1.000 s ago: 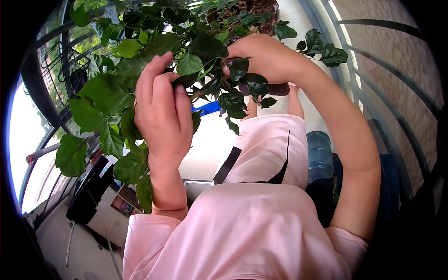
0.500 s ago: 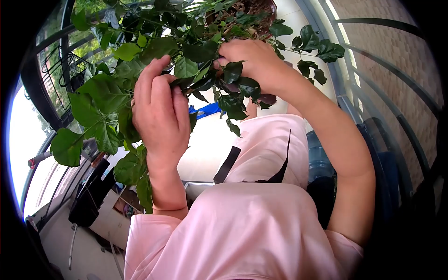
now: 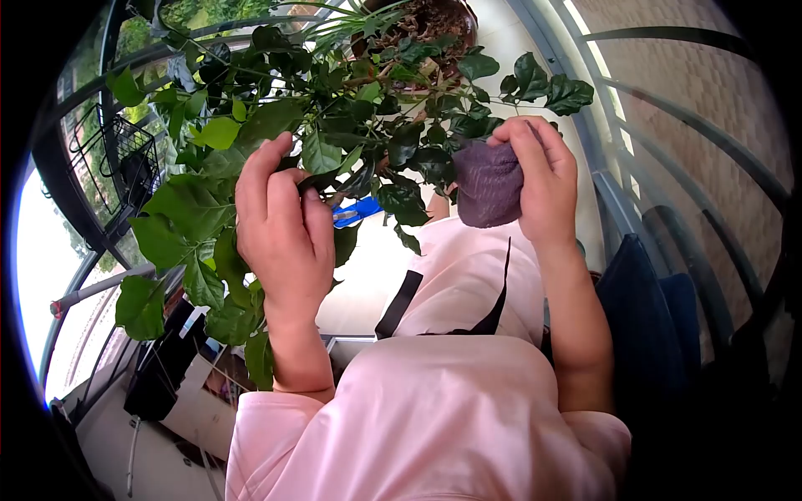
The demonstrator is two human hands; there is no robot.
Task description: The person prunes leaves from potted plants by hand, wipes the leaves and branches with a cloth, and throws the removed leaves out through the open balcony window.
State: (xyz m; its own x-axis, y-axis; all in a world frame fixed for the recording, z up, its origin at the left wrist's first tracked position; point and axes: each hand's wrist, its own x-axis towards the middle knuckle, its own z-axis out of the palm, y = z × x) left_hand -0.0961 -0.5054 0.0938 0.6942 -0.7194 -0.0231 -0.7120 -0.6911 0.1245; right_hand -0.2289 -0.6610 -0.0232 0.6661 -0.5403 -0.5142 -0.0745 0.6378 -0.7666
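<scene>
A bushy potted plant [image 3: 188, 200] with glossy green leaves fills the upper left and middle. My left hand [image 3: 288, 234] is among its foliage, its fingers curled and the thumb pressed by a dark leaf [image 3: 317, 179]; the fingertips are partly hidden behind the leaves. Right of the foliage, my right hand [image 3: 547, 179] is closed on a dark purple-grey cloth [image 3: 489, 184], pinching its upper edge. The cloth hangs bunched beside the leaves of the right-hand branches.
Behind the branches stands a round brown pot [image 3: 464, 25] with dry matter in it. A blue object [image 3: 357, 211] lies below the leaves. Metal railings [image 3: 693, 159] curve along the right, and a wire basket [image 3: 125, 159] hangs at left. A dark blue folded item [image 3: 639, 309] stands at right.
My right hand has drawn back out of the foliage, down and to the right, bringing the cloth into plain view. My left hand stays by the same leaves, slightly lower.
</scene>
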